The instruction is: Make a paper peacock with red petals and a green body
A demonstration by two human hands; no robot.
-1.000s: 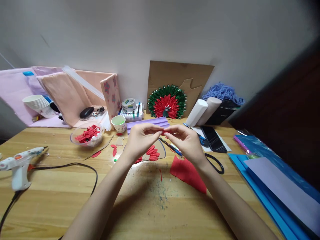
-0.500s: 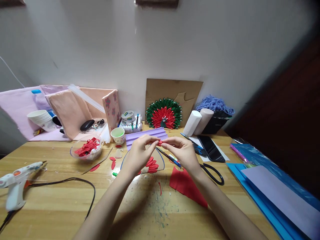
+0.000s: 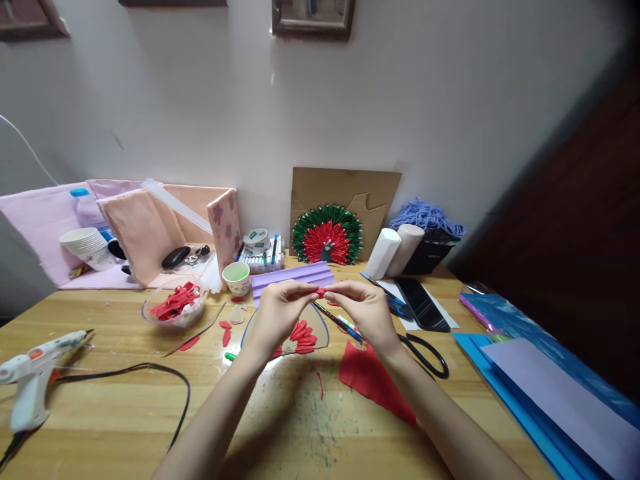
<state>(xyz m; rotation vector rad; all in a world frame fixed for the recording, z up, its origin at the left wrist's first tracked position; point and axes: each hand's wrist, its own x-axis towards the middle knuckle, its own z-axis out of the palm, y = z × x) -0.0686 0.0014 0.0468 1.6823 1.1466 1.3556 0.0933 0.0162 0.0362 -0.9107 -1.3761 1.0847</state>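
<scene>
Between the fingertips of both hands is a small red piece (image 3: pixel 321 292), apparently paper or felt, mostly covered by the fingers. My left hand (image 3: pixel 281 313) pinches its left end, my right hand (image 3: pixel 364 313) its right end. Below them lies a cardboard fan shape (image 3: pixel 323 337) with a blue edge, partly hidden by my left hand; red petals (image 3: pixel 303 337) sit on it. A pen (image 3: pixel 330 313) lies by my right hand. Under my right forearm is a red sheet (image 3: pixel 373 381), and the black scissors (image 3: pixel 425 357) show beside my right wrist.
At left lie a hot glue gun (image 3: pixel 43 373) and its black cord. A clear bowl (image 3: pixel 150 313) holds red scraps beside a paper cup (image 3: pixel 236 279). A peacock craft (image 3: pixel 327 233) leans on cardboard at the back. A phone (image 3: pixel 423 305) and blue sheets (image 3: pixel 480 360) are at right.
The camera has tilted up slightly, so everything sits a little lower and more picture frames show on the wall. Both hands keep their pinch on the red piece.
</scene>
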